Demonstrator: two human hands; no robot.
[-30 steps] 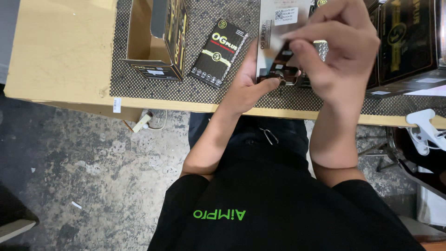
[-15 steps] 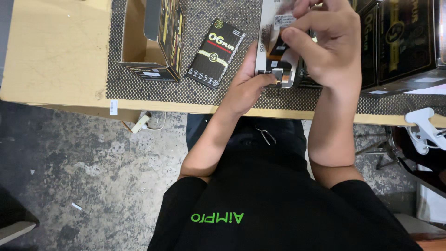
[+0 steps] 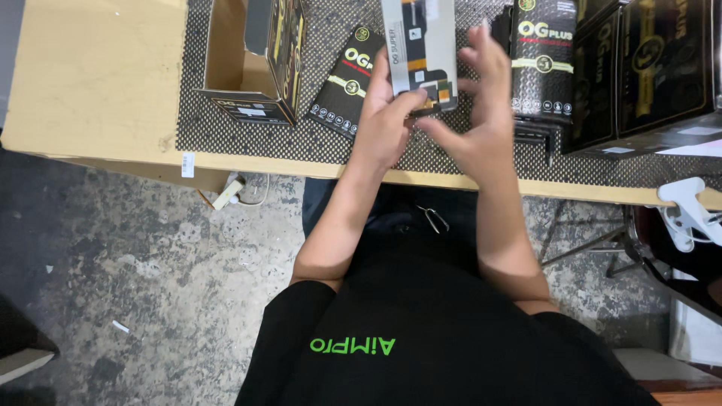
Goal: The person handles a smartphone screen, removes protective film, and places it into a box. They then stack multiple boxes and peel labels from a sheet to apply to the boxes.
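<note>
From the head view, the left hand (image 3: pixel 387 124) pinches the lower edge of a flat grey screen panel (image 3: pixel 418 41), held above the dotted mat (image 3: pixel 248 143). The right hand (image 3: pixel 481 120) hovers just beside the panel, fingers spread and empty. Handling it by the edges alone, clear of the orange flex strip (image 3: pixel 444 94), looks wisest.

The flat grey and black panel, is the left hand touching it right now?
Touching. The head view shows the left hand with its fingers wrapped around the lower edge of the flat panel, holding it above the mat. The right hand is spread open beside it.
</note>
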